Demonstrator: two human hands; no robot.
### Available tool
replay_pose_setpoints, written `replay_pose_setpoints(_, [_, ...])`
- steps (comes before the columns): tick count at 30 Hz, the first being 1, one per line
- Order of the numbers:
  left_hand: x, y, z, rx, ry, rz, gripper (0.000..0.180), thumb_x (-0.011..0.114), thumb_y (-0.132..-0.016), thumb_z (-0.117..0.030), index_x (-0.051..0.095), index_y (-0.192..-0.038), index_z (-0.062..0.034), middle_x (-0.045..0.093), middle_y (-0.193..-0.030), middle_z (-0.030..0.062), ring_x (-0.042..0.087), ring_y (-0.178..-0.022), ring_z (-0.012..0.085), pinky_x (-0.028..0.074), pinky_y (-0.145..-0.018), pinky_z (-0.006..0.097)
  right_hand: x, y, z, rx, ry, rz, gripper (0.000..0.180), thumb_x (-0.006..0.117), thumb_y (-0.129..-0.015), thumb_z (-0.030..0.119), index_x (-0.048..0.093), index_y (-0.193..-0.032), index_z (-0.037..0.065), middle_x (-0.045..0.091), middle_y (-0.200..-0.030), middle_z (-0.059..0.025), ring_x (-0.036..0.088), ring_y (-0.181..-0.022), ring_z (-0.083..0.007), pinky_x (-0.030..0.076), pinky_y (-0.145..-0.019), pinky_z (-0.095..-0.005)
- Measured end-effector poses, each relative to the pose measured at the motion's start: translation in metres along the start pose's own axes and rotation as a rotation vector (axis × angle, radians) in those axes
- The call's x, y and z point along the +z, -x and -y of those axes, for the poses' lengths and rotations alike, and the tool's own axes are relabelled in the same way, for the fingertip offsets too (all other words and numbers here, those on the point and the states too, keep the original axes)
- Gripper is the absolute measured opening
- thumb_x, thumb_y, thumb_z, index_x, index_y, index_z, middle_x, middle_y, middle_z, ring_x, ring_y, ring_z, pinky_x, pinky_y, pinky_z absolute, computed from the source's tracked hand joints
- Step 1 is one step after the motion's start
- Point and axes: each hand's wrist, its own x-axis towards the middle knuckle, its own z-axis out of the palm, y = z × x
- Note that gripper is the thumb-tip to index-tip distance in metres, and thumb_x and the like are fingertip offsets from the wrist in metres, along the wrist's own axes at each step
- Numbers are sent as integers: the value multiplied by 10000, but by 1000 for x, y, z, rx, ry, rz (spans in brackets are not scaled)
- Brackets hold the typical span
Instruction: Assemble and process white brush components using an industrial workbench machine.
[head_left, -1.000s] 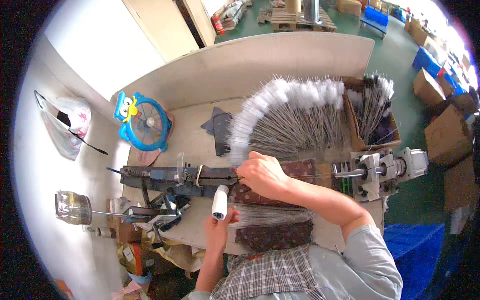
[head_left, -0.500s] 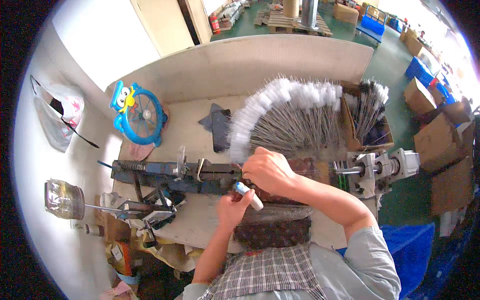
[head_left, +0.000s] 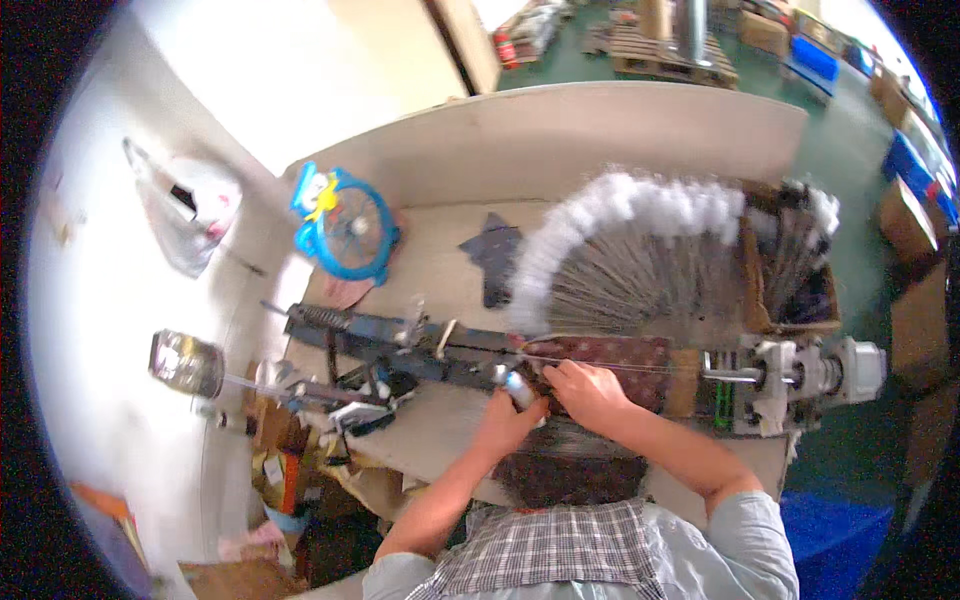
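Left hand (head_left: pixel 505 425) now raised to dark rail (head_left: pixel 400 345), fingers closed round small white tube (head_left: pixel 517 388); right hand (head_left: pixel 585 392) pinching thin wire (head_left: pixel 620 362), feeding stage.

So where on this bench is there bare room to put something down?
Bare top lies between the blue fan and the dark cloth piece, and along the back wall. It is crowded around the long machine, both hands, and the fanned white-tipped rods.
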Motion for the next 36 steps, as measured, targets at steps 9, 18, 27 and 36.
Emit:
replay_pose_setpoints(9, [-93,23,147,-401,1264,-431,373,611,-819,-436,570,-973,-99,539,-765,-3,535,-684,139,475,-630,283,-33,8,12,-105,-123,-1,201,662,-736,155,614,-897,45,580,-841,-90,586,-792,-268,501,-682,-365])
replay_pose_setpoints(18, [-103,16,164,-391,1486,-410,154,627,-825,-242,615,-868,-96,536,-710,-1,514,-652,136,461,-612,293,-40,11,14,-61,-172,47,194,590,-776,68,583,-967,34,556,-838,-122,573,-815,-310,493,-696,-397])
replay_pose_setpoints(27, [-8,38,21,-71,1086,-114,180,583,-866,-183,610,-915,-12,595,-740,42,536,-660,105,443,-618,265,-104,-1,20,-31,-50,-225,160,640,-736,124,642,-878,52,629,-778,-99,598,-782,-288,488,-680,-383])
replay_pose_setpoints(36, [62,-3,-35,57,1013,103,147,568,-886,-158,603,-915,-18,622,-792,67,549,-633,115,436,-586,244,-116,26,-6,226,-308,-178,204,657,-749,172,655,-899,35,648,-839,-138,621,-770,-304,495,-695,-360])
